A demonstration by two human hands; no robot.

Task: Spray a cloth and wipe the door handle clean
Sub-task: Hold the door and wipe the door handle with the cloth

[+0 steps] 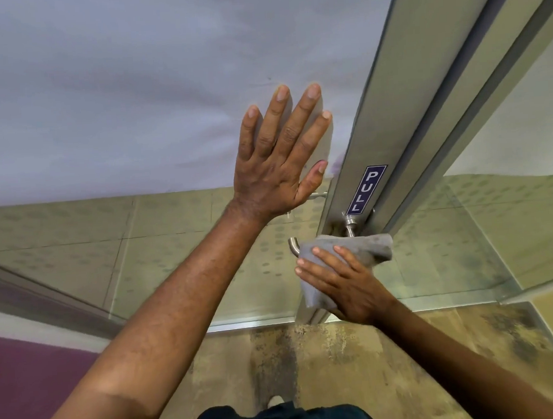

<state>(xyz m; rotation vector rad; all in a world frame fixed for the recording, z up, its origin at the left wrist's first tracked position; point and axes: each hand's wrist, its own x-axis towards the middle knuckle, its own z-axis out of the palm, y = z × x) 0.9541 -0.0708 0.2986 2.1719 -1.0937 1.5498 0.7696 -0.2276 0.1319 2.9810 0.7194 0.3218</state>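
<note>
A steel lever door handle (293, 244) juts from the metal door frame (359, 159) below a blue PULL sticker (366, 189). A grey cloth (352, 246) is draped over most of the handle, leaving only its curved left end and its stem bare. My right hand (344, 283) presses the cloth against the handle, fingers over the fabric. My left hand (278, 157) lies flat on the frosted glass door panel (132, 104) above and left of the handle, fingers spread, holding nothing. No spray bottle is in view.
The glass door's lower part is clear and shows a tiled floor (174, 248) beyond. A second glass panel (511, 211) stands to the right of the frame. A stained floor (342, 360) lies below, with a purple mat (30, 380) at the left.
</note>
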